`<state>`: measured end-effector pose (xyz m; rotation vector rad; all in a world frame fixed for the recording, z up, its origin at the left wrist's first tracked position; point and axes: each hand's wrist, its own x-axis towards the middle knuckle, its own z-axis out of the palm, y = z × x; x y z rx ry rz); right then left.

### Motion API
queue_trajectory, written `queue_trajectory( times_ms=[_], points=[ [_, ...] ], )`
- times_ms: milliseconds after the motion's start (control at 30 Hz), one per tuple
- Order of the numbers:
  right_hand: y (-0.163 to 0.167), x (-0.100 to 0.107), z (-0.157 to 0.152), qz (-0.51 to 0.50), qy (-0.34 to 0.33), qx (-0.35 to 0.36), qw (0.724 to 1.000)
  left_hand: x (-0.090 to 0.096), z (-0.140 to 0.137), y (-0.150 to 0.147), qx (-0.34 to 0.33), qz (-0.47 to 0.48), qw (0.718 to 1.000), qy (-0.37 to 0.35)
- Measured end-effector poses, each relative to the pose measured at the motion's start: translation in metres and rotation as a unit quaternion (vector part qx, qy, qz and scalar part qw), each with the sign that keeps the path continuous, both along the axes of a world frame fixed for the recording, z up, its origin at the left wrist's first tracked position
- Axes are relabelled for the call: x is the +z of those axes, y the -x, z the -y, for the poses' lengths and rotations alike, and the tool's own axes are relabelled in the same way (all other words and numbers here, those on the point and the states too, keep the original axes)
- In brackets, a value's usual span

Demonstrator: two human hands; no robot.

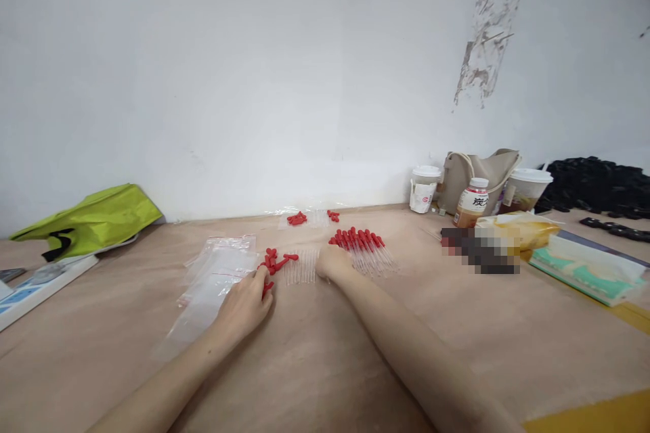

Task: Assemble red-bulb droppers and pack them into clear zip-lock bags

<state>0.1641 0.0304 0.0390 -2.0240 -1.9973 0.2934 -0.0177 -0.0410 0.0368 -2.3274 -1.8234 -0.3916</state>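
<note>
My left hand [248, 301] is closed at the near side of a small pile of red rubber dropper bulbs [271, 258], with a red bulb [267, 289] showing between thumb and fingers. Right of the pile lies a row of thin clear dropper tubes [300, 266], side by side. My right hand [334, 264] is curled at the right end of this row; its fingertips are hidden, and what they pinch does not show. Just beyond it, finished-looking droppers [363, 250] with red bulbs on clear tubes lie fanned out.
Clear zip bags [223, 270] lie left of the bulbs. A clear bag [317, 218] with red bulbs and tubes rests by the wall. Left are a lime-green bag [101, 216] and a power strip [45, 291]; right, a paper cup [424, 189], a bottle [471, 203] and a tissue pack [583, 269].
</note>
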Motion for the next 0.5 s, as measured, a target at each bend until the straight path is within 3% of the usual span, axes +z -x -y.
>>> queue_trajectory(
  times_ms=[200,300,400,500],
  points=[
    [-0.011,0.004,0.026,0.033,-0.037,0.037,0.998,-0.003,-0.005,0.009,-0.031,0.023,0.999,-0.017],
    [-0.035,0.005,0.049,0.051,-0.099,0.060,0.992,-0.007,-0.002,0.004,-0.085,0.072,0.993,-0.023],
    [-0.068,-0.002,0.070,0.070,-0.212,0.173,0.959,-0.016,0.006,-0.011,-0.158,0.154,0.975,-0.033],
    [-0.094,-0.016,0.082,0.028,-0.275,0.266,0.923,-0.025,0.014,-0.030,-0.214,0.229,0.950,0.000]
  ],
)
